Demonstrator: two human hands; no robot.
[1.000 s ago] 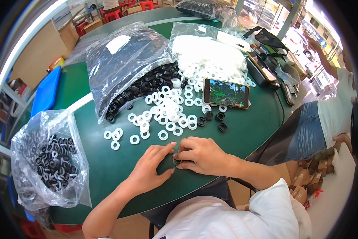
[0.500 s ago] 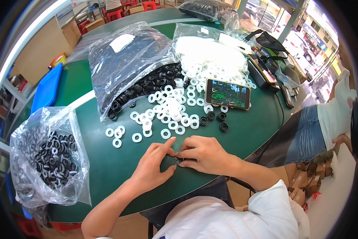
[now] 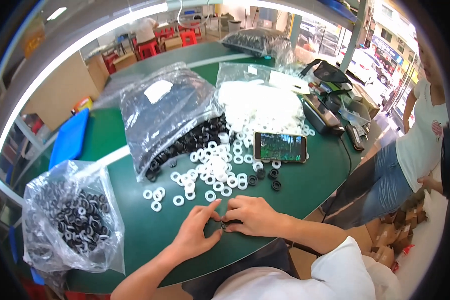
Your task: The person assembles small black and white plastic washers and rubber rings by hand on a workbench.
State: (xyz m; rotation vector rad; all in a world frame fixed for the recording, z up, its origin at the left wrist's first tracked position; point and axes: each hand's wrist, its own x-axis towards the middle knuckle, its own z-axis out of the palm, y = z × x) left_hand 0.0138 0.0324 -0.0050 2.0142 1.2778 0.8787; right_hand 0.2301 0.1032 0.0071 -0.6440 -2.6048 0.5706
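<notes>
Near the table's front edge, a small black ring (image 3: 223, 225) sits between the fingertips of both my hands. My right hand (image 3: 252, 216) is closed on it, thumb and fingers pinching from the right. On the opposite side, my left hand (image 3: 197, 233) has its thumb and a bent finger at the ring's edges, the index finger reaching forward. Fingers partly cover the ring, so its details are hidden. Just beyond my hands lie loose white rings (image 3: 210, 196), and several black rings (image 3: 276, 185) lie to their right.
A large clear bag of black rings (image 3: 167, 107) and a white pile (image 3: 255, 102) stand behind. A phone (image 3: 280, 147) lies by the pile. At left are an open bag of black-and-white rings (image 3: 80, 220) and a blue tray (image 3: 70, 137). Another person (image 3: 410, 150) stands at right.
The view has tilted up, so the table things sit lower in the picture and more of the room shows. Both hands stay at the black ring with little change in their grip.
</notes>
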